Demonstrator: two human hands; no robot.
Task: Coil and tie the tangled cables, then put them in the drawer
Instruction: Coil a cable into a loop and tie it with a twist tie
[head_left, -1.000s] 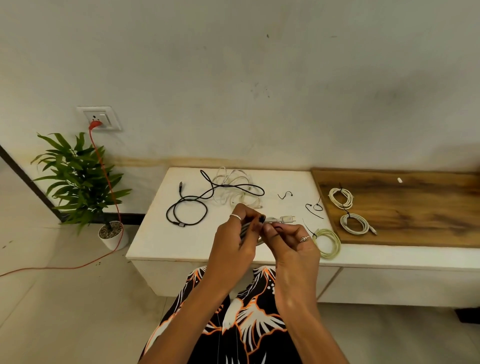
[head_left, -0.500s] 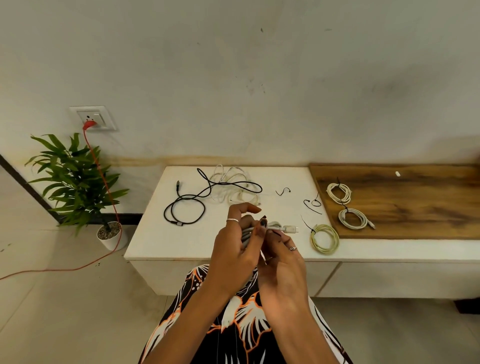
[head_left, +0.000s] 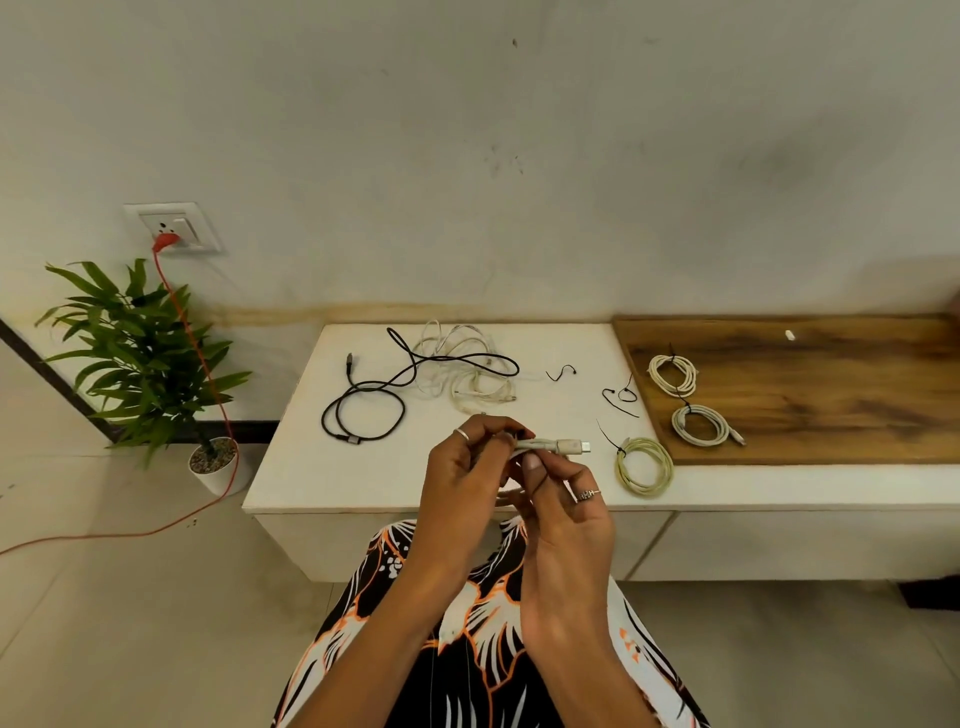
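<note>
A: So what am I seeing, left to right?
B: I'm seeing the black cable (head_left: 363, 415) lying loose on the white tabletop (head_left: 311, 467), left hand (head_left: 462, 478) and right hand (head_left: 566, 514) both pinching the white cable (head_left: 553, 446) above its front edge.

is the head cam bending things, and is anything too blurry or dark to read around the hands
Head view: wide-angle bend shows, the white cabinet top's front edge bowing. Light is soft and dim, with no glare. The pale cable with its plug reads clearly between the left hand and right hand. The thin black ties are small but visible; where the cable runs behind the fingers is hidden.
</note>
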